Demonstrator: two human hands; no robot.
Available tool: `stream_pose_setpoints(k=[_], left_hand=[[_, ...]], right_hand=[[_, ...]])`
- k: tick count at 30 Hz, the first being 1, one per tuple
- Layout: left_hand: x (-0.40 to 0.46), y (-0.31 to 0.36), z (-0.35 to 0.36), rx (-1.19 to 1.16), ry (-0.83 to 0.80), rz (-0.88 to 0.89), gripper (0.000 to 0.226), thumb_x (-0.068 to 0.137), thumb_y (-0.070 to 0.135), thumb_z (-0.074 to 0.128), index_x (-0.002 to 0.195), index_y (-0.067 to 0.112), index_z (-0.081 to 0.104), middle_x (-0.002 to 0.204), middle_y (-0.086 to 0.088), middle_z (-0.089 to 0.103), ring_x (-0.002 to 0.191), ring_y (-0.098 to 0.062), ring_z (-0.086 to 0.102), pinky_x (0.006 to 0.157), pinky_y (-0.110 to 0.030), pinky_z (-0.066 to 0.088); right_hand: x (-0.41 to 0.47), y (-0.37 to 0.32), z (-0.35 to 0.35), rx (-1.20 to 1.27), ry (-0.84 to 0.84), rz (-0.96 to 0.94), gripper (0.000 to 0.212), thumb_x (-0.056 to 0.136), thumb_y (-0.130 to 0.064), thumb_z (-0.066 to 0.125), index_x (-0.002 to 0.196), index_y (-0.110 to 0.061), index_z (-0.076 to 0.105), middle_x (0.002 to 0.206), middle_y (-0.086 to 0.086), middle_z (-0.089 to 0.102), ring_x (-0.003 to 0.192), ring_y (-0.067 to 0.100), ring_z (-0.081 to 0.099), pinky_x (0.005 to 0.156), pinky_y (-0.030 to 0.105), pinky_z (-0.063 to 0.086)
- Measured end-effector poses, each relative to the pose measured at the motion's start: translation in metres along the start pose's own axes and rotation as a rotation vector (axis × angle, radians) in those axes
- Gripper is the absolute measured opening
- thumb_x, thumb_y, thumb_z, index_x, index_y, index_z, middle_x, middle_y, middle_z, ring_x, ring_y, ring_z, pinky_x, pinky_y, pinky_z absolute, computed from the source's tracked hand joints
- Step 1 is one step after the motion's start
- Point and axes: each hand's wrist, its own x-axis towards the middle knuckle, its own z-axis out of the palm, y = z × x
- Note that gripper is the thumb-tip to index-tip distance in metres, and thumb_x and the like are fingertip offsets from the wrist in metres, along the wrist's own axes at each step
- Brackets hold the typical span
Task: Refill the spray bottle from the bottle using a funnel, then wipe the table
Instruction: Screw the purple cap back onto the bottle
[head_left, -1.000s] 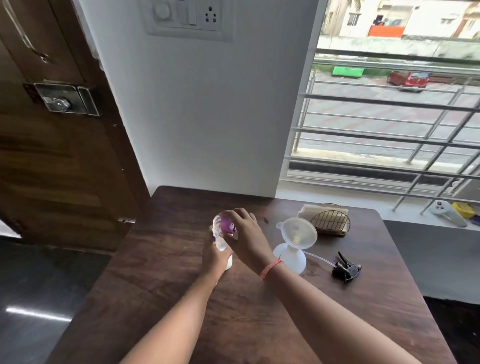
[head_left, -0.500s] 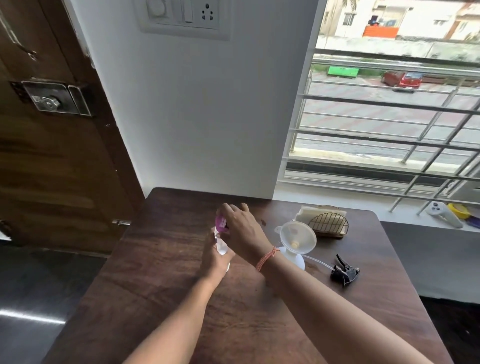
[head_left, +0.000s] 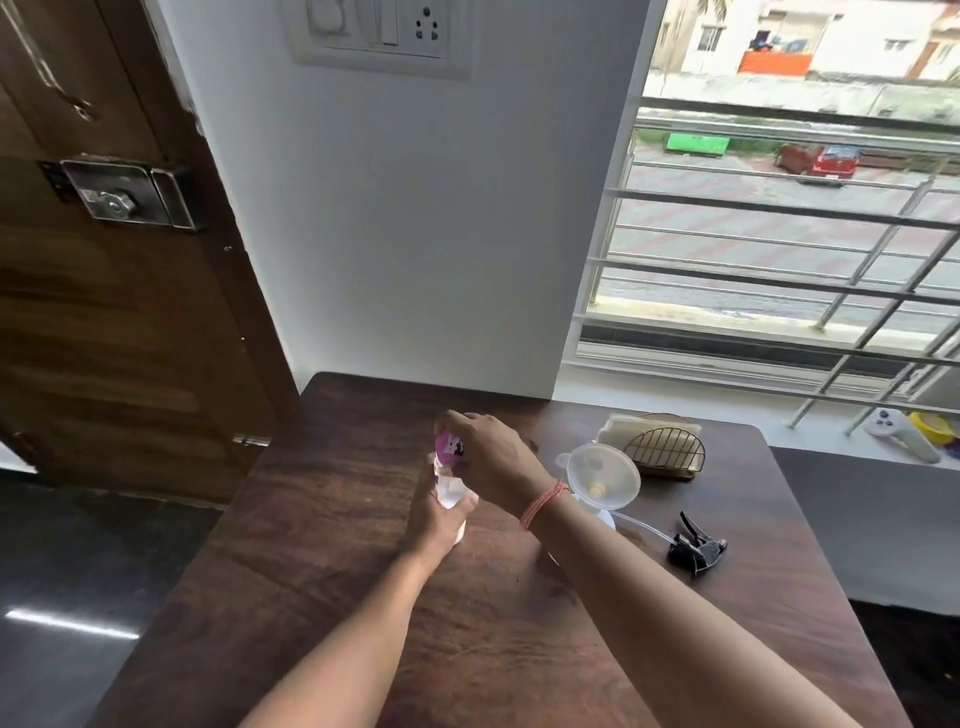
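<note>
A clear bottle (head_left: 449, 491) with a pink cap (head_left: 448, 449) stands on the dark wooden table (head_left: 332, 519). My left hand (head_left: 434, 525) is wrapped round its lower body. My right hand (head_left: 496, 460) reaches over from the right, with its fingers closed on the pink cap. To the right, a clear funnel (head_left: 602, 475) sits in the mouth of the white spray bottle (head_left: 605, 519), which my right forearm mostly hides. The black spray head (head_left: 696, 548) with its thin tube lies on the table further right.
A gold wire holder with white napkins (head_left: 660, 449) stands near the table's far right edge. A white wall and a barred window lie behind the table. On the sill at the right rest a white controller (head_left: 901, 436) and a yellow object. A wooden door stands at the left.
My right hand has turned on the pink cap, and its fingers now sit further over the top. The left hand keeps its grip on the bottle. The camera has shifted slightly.
</note>
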Motion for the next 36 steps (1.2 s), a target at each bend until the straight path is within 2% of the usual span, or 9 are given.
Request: stream_pose_setpoints(k=[5, 9, 12, 15, 22, 25, 27, 30, 36], left_hand=[[-0.006, 0.001, -0.003, -0.009, -0.024, 0.005, 0.064, 0.063, 0.048, 0.071, 0.116, 0.015, 0.059, 0.100, 0.005, 0.070, 0.092, -0.006, 0.066, 0.082, -0.024, 0.047], [-0.008, 0.008, -0.003, 0.014, -0.026, 0.029, 0.045, 0.077, 0.017, 0.076, 0.115, 0.018, 0.053, 0.096, 0.015, 0.064, 0.085, 0.007, 0.062, 0.075, -0.009, 0.043], [-0.009, 0.010, -0.003, 0.015, -0.018, 0.078, 0.046, 0.074, 0.018, 0.075, 0.113, 0.027, 0.051, 0.098, 0.016, 0.064, 0.091, -0.002, 0.063, 0.078, -0.013, 0.047], [-0.009, 0.009, -0.004, 0.033, 0.021, 0.092, 0.049, 0.077, 0.010, 0.076, 0.112, 0.030, 0.048, 0.095, 0.013, 0.063, 0.081, 0.007, 0.060, 0.071, -0.003, 0.042], [-0.005, 0.007, 0.000, 0.048, 0.011, 0.075, 0.049, 0.079, -0.004, 0.070, 0.110, 0.025, 0.046, 0.094, 0.013, 0.058, 0.082, 0.020, 0.056, 0.070, 0.003, 0.037], [0.001, -0.002, -0.005, 0.075, 0.050, 0.039, 0.062, 0.074, 0.013, 0.075, 0.130, 0.016, 0.048, 0.110, 0.000, 0.062, 0.101, -0.007, 0.061, 0.087, -0.012, 0.044], [0.002, -0.003, -0.006, 0.076, 0.065, -0.003, 0.073, 0.072, 0.014, 0.077, 0.137, 0.010, 0.043, 0.117, -0.007, 0.060, 0.106, -0.021, 0.059, 0.092, -0.028, 0.046], [0.002, -0.005, -0.005, 0.063, 0.070, -0.032, 0.063, 0.074, 0.008, 0.077, 0.131, 0.005, 0.050, 0.111, -0.012, 0.064, 0.103, -0.027, 0.062, 0.087, -0.029, 0.046], [-0.003, -0.001, -0.007, 0.018, 0.058, 0.004, 0.058, 0.075, 0.012, 0.078, 0.125, 0.006, 0.051, 0.108, -0.003, 0.062, 0.095, -0.014, 0.058, 0.086, -0.021, 0.039]], right_hand=[[0.004, 0.009, -0.010, 0.084, -0.146, -0.070, 0.040, 0.072, -0.011, 0.069, 0.109, -0.022, 0.060, 0.106, -0.002, 0.065, 0.092, 0.021, 0.060, 0.074, 0.033, 0.050], [0.004, 0.006, -0.009, 0.041, -0.110, 0.013, 0.038, 0.069, -0.023, 0.074, 0.105, -0.025, 0.060, 0.102, -0.002, 0.063, 0.091, 0.023, 0.060, 0.075, 0.036, 0.052], [0.002, 0.003, -0.007, -0.083, -0.056, 0.105, 0.043, 0.068, -0.046, 0.076, 0.103, -0.026, 0.060, 0.100, -0.002, 0.065, 0.092, 0.022, 0.062, 0.070, 0.032, 0.051], [-0.002, 0.004, -0.010, -0.172, -0.077, 0.131, 0.054, 0.074, -0.063, 0.064, 0.108, -0.023, 0.057, 0.098, 0.004, 0.067, 0.090, 0.027, 0.064, 0.068, 0.032, 0.048], [-0.009, -0.001, -0.011, -0.261, 0.009, 0.297, 0.072, 0.066, -0.087, 0.046, 0.066, -0.015, 0.048, 0.070, 0.004, 0.056, 0.067, 0.027, 0.057, 0.056, 0.029, 0.036], [-0.012, -0.002, -0.006, -0.116, 0.072, 0.199, 0.061, 0.077, -0.071, 0.054, 0.101, -0.016, 0.054, 0.099, 0.006, 0.059, 0.090, 0.030, 0.060, 0.065, 0.033, 0.044], [-0.010, 0.000, -0.004, -0.043, -0.025, 0.011, 0.051, 0.081, -0.039, 0.068, 0.126, -0.024, 0.049, 0.118, 0.003, 0.053, 0.103, 0.030, 0.057, 0.077, 0.039, 0.052], [-0.005, 0.001, -0.002, 0.019, -0.078, -0.070, 0.050, 0.078, -0.013, 0.066, 0.125, -0.027, 0.056, 0.113, 0.003, 0.054, 0.095, 0.029, 0.061, 0.078, 0.040, 0.054], [0.003, -0.006, -0.003, 0.036, -0.040, 0.000, 0.043, 0.070, -0.018, 0.073, 0.111, -0.023, 0.061, 0.101, 0.003, 0.052, 0.086, 0.028, 0.060, 0.071, 0.037, 0.053]])
